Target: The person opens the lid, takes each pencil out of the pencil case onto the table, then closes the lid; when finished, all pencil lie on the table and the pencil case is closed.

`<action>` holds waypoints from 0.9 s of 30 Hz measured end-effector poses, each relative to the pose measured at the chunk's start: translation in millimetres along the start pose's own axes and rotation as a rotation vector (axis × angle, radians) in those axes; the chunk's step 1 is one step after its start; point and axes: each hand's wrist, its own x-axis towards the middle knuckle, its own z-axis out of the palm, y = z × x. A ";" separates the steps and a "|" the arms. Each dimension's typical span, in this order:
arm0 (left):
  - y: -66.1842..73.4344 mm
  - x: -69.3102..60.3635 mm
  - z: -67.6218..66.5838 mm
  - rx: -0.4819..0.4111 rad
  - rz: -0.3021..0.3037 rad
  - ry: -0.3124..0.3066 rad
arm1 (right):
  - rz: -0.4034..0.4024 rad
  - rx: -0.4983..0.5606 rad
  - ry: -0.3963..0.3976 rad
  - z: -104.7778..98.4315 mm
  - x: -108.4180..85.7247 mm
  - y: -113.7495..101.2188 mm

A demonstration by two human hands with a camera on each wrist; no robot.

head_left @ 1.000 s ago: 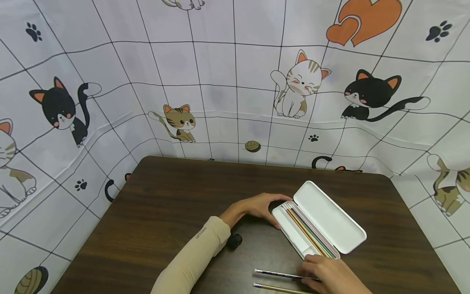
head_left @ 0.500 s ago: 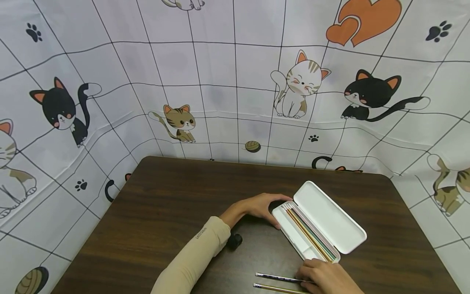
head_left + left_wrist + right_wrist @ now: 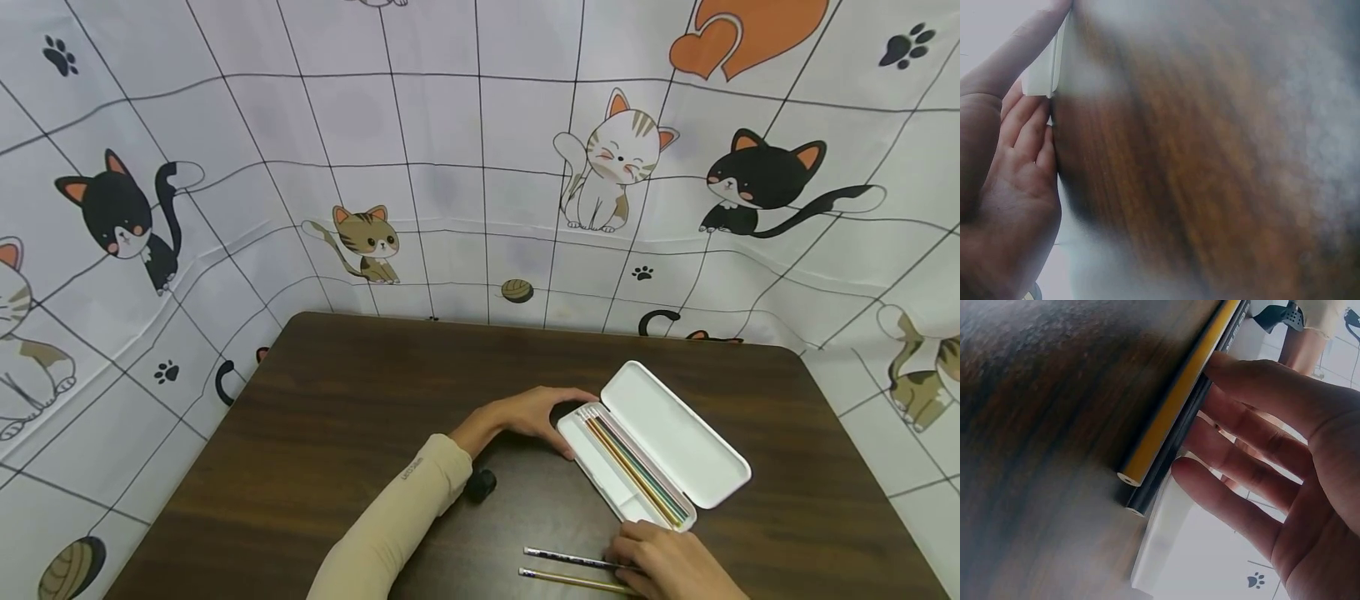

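An open white case (image 3: 592, 458) holds several pencils (image 3: 637, 471) in its tray, with its lid (image 3: 675, 433) laid back on the right. My left hand (image 3: 525, 414) grips the case's far left end, thumb and fingers on either side of it; the left wrist view shows that hand (image 3: 1016, 162) around a white edge. By the near end, my right hand (image 3: 671, 562) pinches a black pencil (image 3: 566, 557) (image 3: 1175, 434) between thumb and fingers. A yellow pencil (image 3: 573, 581) (image 3: 1175, 409) lies alongside it, close to the thumb tip of that hand (image 3: 1266, 444).
A small black object (image 3: 480, 485) rests on the brown table (image 3: 360, 400) beside the left sleeve (image 3: 397, 517). Behind the table hangs a white sheet (image 3: 442, 200) printed with cats and grid lines.
The black pencil has shifted slightly toward the yellow one, along with my right hand. My left hand and the case have stayed in place. The head view has tilted down slightly.
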 end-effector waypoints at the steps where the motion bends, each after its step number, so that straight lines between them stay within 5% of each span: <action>1: -0.1 0.2 -0.4 0.000 0.000 0.000 | 0.003 -0.008 0.003 -0.2 0.0 -0.3; 8: 3.1 -0.4 -1.6 0.001 -0.003 -0.003 | 0.061 0.004 0.035 -8.5 1.4 -3.8; 16: 5.1 -2.4 -0.1 -0.006 0.002 -0.007 | 0.325 -0.269 0.359 -20.3 5.7 13.1; 21: 5.5 -2.2 -0.6 -0.013 -0.007 -0.013 | 0.524 -0.260 0.291 -19.0 4.7 20.6; 27: 4.3 -0.7 0.0 -0.008 -0.006 -0.004 | 0.599 -0.228 0.225 -12.5 1.7 22.9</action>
